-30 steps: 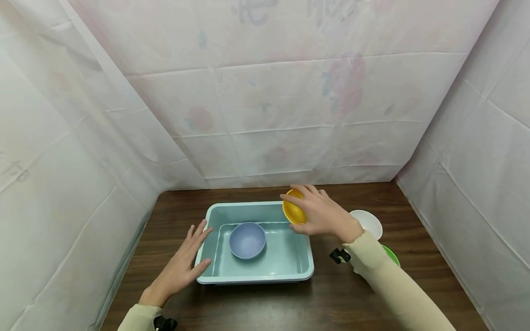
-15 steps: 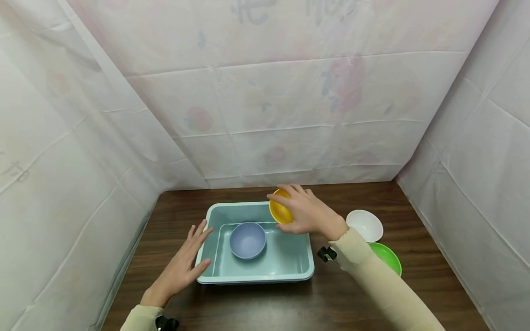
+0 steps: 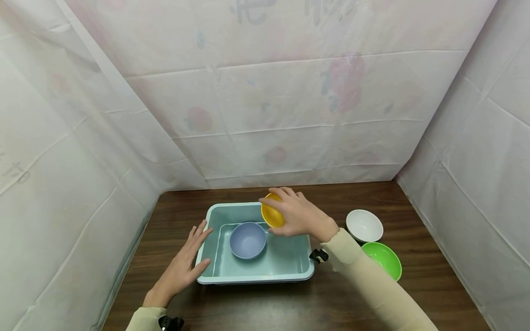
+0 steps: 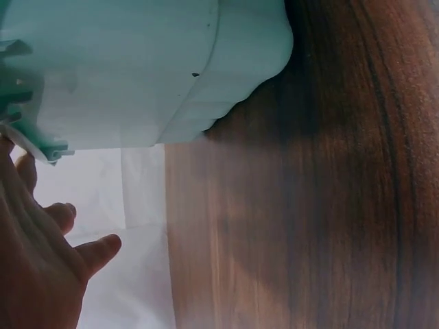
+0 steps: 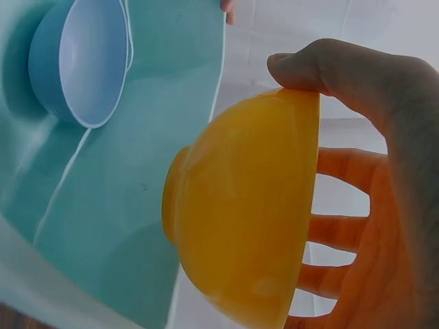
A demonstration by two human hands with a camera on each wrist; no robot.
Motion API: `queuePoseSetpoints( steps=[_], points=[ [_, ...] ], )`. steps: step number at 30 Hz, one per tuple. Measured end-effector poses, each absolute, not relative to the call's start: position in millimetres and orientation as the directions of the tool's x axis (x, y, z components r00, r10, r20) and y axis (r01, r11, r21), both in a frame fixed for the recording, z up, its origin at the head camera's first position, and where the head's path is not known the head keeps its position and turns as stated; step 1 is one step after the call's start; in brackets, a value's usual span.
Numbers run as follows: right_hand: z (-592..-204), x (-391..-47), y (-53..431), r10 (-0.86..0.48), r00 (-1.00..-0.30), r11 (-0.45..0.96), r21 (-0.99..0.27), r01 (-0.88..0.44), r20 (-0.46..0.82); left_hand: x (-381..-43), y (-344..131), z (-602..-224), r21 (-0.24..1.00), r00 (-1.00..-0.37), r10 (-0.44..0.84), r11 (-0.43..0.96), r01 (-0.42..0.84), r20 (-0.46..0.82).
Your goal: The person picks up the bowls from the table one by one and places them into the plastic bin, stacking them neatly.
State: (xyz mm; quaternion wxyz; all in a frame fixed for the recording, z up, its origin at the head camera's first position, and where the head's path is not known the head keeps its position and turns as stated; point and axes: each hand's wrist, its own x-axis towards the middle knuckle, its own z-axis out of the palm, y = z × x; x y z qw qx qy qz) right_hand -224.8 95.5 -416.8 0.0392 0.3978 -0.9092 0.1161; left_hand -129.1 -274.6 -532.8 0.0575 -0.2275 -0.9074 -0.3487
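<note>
A yellow bowl (image 3: 272,215) is gripped by its rim in my right hand (image 3: 300,214), held over the back right part of a light blue-green plastic basin (image 3: 258,279). The right wrist view shows the thumb on one side of the yellow bowl (image 5: 240,199) and the fingers spread along its rim. Inside the basin a blue-purple bowl (image 3: 247,241) sits upright, left of the yellow one. My left hand (image 3: 182,262) rests on the basin's left rim with fingers extended; in the left wrist view its fingertips touch the rim from outside.
To the right of the basin, a white bowl (image 3: 364,225) and a green bowl (image 3: 383,260) stand close together on the dark wooden table (image 3: 323,299). Pale printed sheeting (image 3: 265,115) hangs behind the table and along both sides.
My right hand has moved left with the yellow bowl, further over the basin and toward the blue-purple bowl. The white and green bowls are more exposed. My left hand stays nearly still.
</note>
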Motion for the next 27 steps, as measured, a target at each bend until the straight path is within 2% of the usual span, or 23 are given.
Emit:
queuePoseSetpoints(
  steps=[27],
  points=[
    [-432.5, -221.1, 66.6, -0.747, -0.657, 0.637, -0.173, -0.751, 0.102, -131.9, -272.4, -525.0, 0.568, -0.894, 0.382, 0.693, 0.444, 0.233]
  ],
)
